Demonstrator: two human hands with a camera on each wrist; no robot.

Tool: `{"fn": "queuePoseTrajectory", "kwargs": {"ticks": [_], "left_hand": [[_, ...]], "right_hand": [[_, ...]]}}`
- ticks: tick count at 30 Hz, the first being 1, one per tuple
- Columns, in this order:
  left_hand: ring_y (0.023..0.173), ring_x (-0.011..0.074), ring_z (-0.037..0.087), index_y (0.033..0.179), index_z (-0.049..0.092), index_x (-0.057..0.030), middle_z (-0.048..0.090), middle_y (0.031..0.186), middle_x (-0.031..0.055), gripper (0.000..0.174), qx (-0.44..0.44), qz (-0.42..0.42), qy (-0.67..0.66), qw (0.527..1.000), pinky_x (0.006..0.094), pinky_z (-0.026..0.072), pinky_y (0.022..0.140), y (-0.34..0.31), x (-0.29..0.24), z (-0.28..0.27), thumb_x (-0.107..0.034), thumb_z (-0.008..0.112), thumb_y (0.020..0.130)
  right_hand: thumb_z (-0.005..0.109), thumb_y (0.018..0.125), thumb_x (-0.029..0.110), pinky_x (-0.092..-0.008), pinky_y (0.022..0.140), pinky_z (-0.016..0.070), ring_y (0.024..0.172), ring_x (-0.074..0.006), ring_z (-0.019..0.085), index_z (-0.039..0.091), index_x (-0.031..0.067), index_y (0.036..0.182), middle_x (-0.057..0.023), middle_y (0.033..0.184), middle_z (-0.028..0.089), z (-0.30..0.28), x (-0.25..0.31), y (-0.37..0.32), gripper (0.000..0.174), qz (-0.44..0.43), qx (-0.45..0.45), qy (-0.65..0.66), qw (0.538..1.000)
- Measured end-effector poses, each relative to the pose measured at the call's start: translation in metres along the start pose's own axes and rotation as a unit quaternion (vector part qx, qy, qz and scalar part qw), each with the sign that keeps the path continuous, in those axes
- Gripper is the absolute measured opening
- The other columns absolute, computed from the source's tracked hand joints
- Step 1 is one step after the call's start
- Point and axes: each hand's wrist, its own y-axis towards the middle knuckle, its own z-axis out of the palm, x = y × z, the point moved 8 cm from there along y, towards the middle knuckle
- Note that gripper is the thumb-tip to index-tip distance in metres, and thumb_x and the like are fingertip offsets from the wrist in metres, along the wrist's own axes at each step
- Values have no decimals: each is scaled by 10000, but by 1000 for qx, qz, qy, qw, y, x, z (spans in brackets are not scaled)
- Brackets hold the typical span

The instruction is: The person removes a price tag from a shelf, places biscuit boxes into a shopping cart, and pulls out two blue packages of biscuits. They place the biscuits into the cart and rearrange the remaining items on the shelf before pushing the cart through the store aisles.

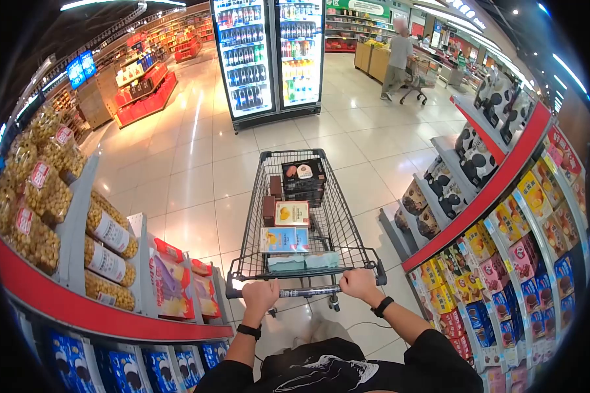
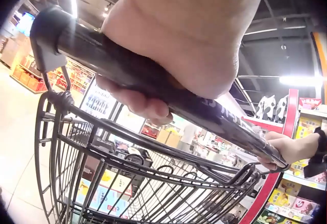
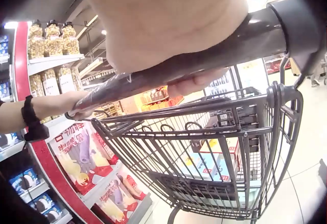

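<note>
Both hands grip the black handlebar [image 1: 308, 291] of a wire shopping cart [image 1: 347, 229]. My left hand [image 1: 261, 296] is near the bar's left end and my right hand [image 1: 360, 286] near its right end. In the left wrist view the left hand's [image 2: 173, 40] fingers curl under the bar; in the right wrist view the right hand [image 3: 163, 24] wraps it likewise. Inside the cart lie a black package [image 1: 303, 173], brown boxes, a white-and-yellow box [image 1: 292, 213], a light blue box [image 1: 278, 240] and pale green packs [image 1: 303, 261] nearest the handle.
Shelves with snack jars [image 1: 111, 226] stand at left, and a red-edged shelf [image 1: 472, 203] of packaged snacks at right. Lit drink coolers [image 1: 275, 59] stand ahead across the tiled floor [image 1: 196, 170]. A person [image 1: 397, 59] with another cart [image 1: 421, 77] is at the upper right, near counters.
</note>
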Motion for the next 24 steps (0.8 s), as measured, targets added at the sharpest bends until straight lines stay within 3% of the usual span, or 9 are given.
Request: {"fn": "queuePoseTrajectory", "kwargs": {"ticks": [3,4,7,20,22,24], "left_hand": [[495,332,593,578,685,-67,604,536,155,521,19,-26,-14,999,463,431,555,39,23,13,-401,483,922],[517,336,602,607,697,-68,617,554,153,523,67,-39,-3,997,470,437,582,53,31,22,-414,471,927],[526,335,604,610,700,-72,619,557,151,526,39,-49,6,998,467,439,589,92,50,32,-421,467,927],[513,324,600,580,682,-70,606,531,151,526,80,-77,8,994,458,450,588,267,106,75,-398,463,928],[503,325,597,576,678,-66,603,526,153,531,34,-76,5,996,462,452,590,289,114,74,-391,460,934],[514,324,601,581,678,-72,605,532,151,534,56,-86,-1,995,466,452,597,311,126,81,-394,451,941]], "right_hand": [[533,767,291,-458,523,510,543,-340,629,658,77,628,-154,577,620,7,3,43,284,-28,-17,6,999],[534,768,290,-459,523,510,543,-342,628,657,78,628,-153,578,621,6,0,58,282,-16,-26,6,1000],[541,765,284,-460,523,508,542,-347,624,657,82,628,-151,581,621,2,-1,105,271,-20,-30,14,999],[580,726,246,-454,529,513,544,-336,623,625,77,586,-143,587,621,17,-32,325,224,-60,-65,29,996],[583,728,247,-455,528,514,546,-337,623,628,78,597,-143,588,622,23,-35,356,218,-61,-48,39,996],[585,728,249,-453,526,513,547,-338,623,632,79,608,-142,587,621,26,-35,388,213,-76,-55,32,995]]}}
